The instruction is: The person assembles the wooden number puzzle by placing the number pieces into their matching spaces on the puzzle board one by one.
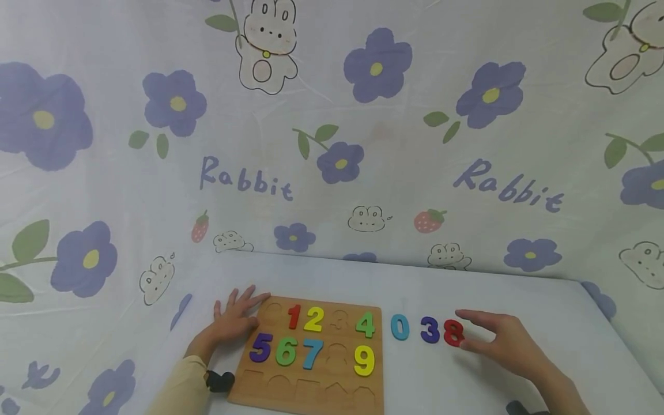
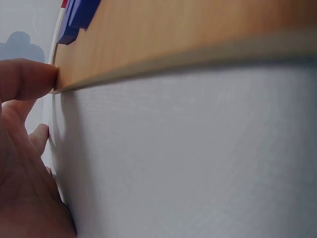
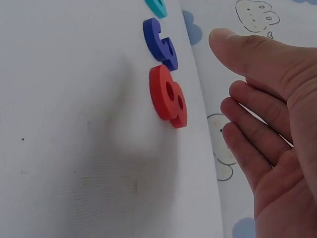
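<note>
My left hand [image 1: 233,316] lies with spread fingers at the upper left corner of a wooden number puzzle board [image 1: 290,397], touching its edge. On the board sit a red 1 [image 1: 294,317], yellow 2 [image 1: 314,319], green 4 [image 1: 365,325], purple 5 [image 1: 254,355], green 6 [image 1: 286,351], blue 7 [image 1: 310,353] and yellow 9 [image 1: 365,361]. My right hand [image 1: 510,346] hovers beside a red 8 [image 1: 447,333], thumb and fingers apart with nothing held. In the right wrist view, the red 8 [image 3: 161,91] lies on the table, away from the thumb [image 3: 247,52].
A purple 3 [image 1: 430,330] and a light blue 0 [image 1: 399,327] lie on the white table [image 1: 415,386] between the board and the red 8. Behind stands a patterned cloth [image 1: 321,202] with flowers and rabbits.
</note>
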Demonstrator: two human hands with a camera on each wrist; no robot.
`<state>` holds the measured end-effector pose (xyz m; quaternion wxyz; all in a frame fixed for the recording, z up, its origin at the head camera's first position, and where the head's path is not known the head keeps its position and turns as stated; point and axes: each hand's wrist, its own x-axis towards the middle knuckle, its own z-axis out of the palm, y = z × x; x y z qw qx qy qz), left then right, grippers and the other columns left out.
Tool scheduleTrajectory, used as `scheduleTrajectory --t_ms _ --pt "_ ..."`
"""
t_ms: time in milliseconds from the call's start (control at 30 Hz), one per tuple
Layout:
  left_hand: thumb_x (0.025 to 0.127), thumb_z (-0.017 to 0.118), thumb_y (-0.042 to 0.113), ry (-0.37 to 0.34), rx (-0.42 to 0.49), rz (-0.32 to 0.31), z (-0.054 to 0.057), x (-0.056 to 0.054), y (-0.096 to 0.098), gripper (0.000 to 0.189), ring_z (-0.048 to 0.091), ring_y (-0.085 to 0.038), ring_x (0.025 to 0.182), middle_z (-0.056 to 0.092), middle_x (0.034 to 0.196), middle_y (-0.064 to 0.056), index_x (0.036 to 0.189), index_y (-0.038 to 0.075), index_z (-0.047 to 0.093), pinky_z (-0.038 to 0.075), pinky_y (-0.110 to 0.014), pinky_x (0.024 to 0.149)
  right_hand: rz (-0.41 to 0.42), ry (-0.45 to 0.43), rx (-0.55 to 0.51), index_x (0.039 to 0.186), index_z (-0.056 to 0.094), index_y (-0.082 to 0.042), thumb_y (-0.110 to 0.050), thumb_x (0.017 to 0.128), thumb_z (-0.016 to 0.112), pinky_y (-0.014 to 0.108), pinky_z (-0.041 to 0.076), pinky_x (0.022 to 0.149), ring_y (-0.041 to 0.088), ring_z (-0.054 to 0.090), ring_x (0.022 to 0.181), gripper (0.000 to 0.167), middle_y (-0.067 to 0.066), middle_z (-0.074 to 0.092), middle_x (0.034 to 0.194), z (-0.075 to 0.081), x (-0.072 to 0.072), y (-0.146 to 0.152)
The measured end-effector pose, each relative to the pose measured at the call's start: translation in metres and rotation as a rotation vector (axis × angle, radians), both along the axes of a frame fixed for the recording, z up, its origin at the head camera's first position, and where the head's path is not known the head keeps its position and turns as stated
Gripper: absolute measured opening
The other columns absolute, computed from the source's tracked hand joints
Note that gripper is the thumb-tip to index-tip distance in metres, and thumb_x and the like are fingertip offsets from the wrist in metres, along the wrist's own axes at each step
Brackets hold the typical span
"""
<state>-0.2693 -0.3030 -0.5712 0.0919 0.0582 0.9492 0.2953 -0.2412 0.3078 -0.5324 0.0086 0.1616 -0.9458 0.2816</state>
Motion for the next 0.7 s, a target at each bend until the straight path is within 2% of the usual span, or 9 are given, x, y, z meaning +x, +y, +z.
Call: scheduleTrajectory --t_ms 433,700 --pt "0.097 0.061 0.020 0.010 0.007 0.010 -0.004 -0.002 -0.002 0.067 -0.008 -0.057 0.167 0.018 0.183 -0.019 0.163 0.026 0.054 -0.019 -0.083 0.122 -0.064 -0.109 -0.074 0.140 0.075 -0.010 -0.028 0.086 0.094 0.060 0.057 0.109 0.042 0.067 0.137 0.060 0.011 0.077 0.139 -0.023 -0.008 0.001" --pt "0.098 0.063 0.019 0.002 -0.009 0.007 -0.003 0.000 -0.002 0.067 -0.009 -0.056 0.167 0.018 0.184 -0.017 0.164 0.029 0.054 -0.019 -0.084 0.122 -0.082 -0.107 -0.088 0.141 0.075 -0.011 -0.025 0.085 0.095 0.062 0.055 0.111 0.042 0.067 0.138 0.061 0.011 0.077 0.139 -0.032 -0.010 -0.003"
